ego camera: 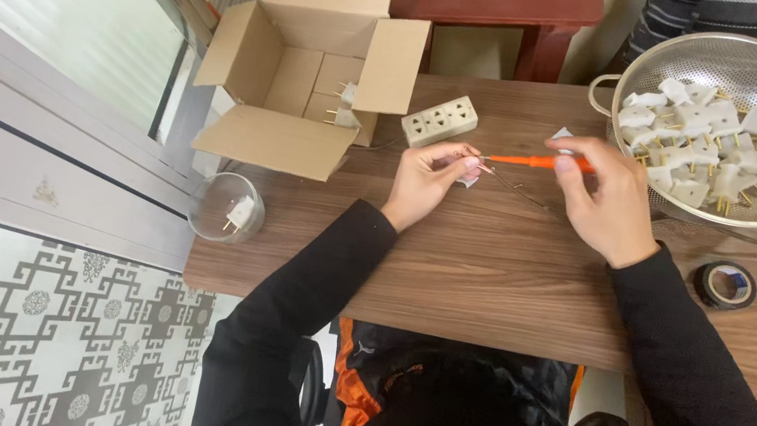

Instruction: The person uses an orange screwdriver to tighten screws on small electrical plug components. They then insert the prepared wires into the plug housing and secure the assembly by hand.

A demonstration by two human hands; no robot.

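Orange screwdriver (534, 161) gripped by right hand (608, 204) | left hand (426, 178) pinches small plug part (469, 175)

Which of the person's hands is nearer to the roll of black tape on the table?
Right. The right hand, holding an orange screwdriver, sits just up and left of the black tape roll. The left hand is farther away, across the table near the white power strip.

Open brown cardboard box (305, 70) — table's far-left corner, perhaps overhanging.
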